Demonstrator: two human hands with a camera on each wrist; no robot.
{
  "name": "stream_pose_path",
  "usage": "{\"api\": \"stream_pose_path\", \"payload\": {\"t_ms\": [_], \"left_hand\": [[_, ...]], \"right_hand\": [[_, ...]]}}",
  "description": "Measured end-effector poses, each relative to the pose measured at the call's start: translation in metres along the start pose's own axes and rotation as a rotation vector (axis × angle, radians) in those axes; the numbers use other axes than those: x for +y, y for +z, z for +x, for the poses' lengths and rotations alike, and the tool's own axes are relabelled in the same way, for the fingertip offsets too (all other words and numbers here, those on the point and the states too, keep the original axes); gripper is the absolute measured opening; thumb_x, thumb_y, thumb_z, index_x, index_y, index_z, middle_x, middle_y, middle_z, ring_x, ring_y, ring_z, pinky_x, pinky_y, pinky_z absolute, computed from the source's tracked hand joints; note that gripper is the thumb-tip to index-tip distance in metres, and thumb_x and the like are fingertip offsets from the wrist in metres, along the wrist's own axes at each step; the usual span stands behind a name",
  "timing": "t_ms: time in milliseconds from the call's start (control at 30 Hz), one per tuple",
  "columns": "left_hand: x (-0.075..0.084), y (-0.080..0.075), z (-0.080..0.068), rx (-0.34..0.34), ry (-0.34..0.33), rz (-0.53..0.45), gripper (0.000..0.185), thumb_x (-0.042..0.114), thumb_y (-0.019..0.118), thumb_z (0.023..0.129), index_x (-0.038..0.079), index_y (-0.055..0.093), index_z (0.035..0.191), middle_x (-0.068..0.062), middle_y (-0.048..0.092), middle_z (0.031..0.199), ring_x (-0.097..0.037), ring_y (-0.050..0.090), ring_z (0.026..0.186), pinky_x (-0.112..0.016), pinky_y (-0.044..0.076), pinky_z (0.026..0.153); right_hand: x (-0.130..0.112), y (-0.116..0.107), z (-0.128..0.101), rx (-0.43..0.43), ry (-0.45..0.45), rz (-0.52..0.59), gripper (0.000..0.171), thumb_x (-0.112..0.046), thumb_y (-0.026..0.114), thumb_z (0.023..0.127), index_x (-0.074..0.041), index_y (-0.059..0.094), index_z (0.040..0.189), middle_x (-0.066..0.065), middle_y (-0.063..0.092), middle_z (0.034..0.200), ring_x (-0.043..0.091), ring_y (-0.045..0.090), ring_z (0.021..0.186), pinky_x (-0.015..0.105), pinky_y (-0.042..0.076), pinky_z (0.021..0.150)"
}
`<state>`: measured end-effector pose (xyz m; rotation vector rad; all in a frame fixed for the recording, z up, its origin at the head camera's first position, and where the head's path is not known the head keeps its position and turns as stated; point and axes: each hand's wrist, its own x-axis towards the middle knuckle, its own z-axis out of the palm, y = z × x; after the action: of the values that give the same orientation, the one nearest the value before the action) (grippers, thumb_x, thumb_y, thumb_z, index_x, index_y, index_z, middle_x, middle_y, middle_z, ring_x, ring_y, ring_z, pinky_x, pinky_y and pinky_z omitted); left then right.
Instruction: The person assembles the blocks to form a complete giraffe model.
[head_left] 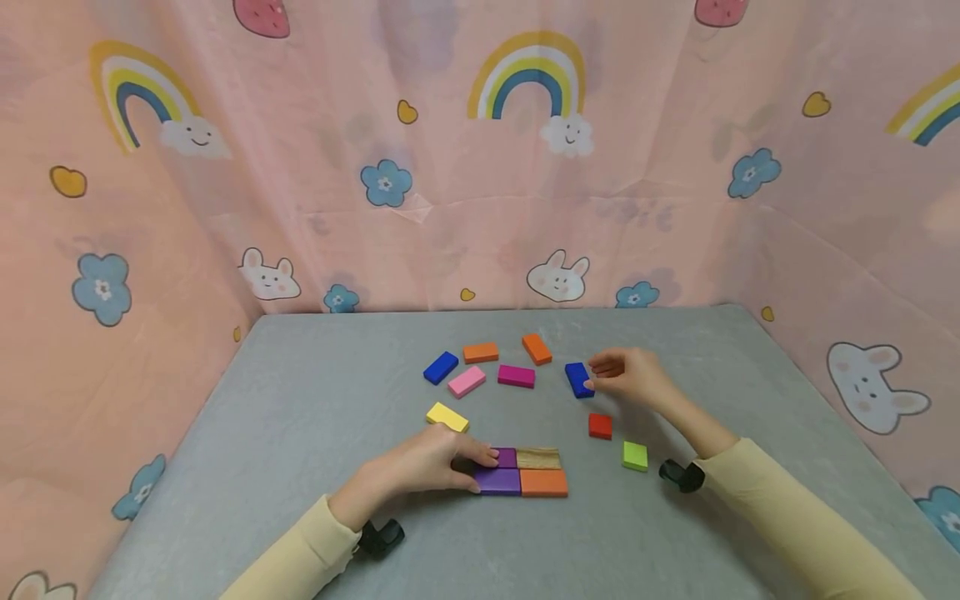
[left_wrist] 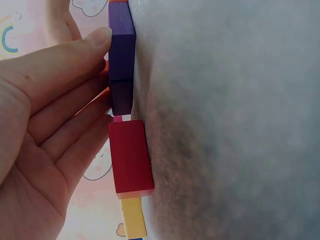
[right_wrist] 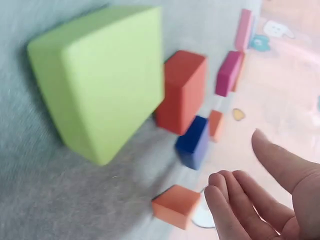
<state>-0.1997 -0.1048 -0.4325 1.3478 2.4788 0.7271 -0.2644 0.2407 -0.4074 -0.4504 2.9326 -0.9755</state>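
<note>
Lower centre, left hand (head_left: 423, 467) rests flat-fingered against the purple block (head_left: 498, 481) of the little mosaic. Right hand (head_left: 628, 375), loosely open, touches the blue block (head_left: 577, 379); looks like the fetching step, needing a proper pinch next.

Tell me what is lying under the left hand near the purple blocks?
The left hand rests its fingertips on the purple blocks, which touch a wooden block and an orange block. The palm covers the grey table; whether another block lies beneath it cannot be seen.
</note>
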Motion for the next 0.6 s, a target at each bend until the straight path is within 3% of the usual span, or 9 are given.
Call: {"api": "stream_pose_path", "payload": {"t_ms": [300,600], "left_hand": [[-0.002,0.001,0.001,0.009,0.012,0.003,0.038,0.027,0.074,0.082,0.02,0.068,0.119,0.008,0.063,0.125,-0.001,0.056,0.116,-0.02,0.046,0.096],[-0.002,0.001,0.0,0.007,0.013,-0.018,0.038,0.025,0.074,0.082,0.018,0.068,0.119,0.006,0.063,0.126,-0.001,0.056,0.117,-0.02,0.046,0.096]], "right_hand": [[0.009,0.01,0.014,-0.064,0.068,-0.065,0.04,-0.022,0.075,0.081,0.004,0.066,0.111,0.018,0.071,0.1,0.029,0.067,0.093,0.042,0.055,0.08],[0.001,0.016,0.013,-0.092,0.041,-0.066,0.04,-0.02,0.075,0.081,0.005,0.067,0.111,0.018,0.071,0.101,0.03,0.068,0.095,0.041,0.055,0.081]]}}
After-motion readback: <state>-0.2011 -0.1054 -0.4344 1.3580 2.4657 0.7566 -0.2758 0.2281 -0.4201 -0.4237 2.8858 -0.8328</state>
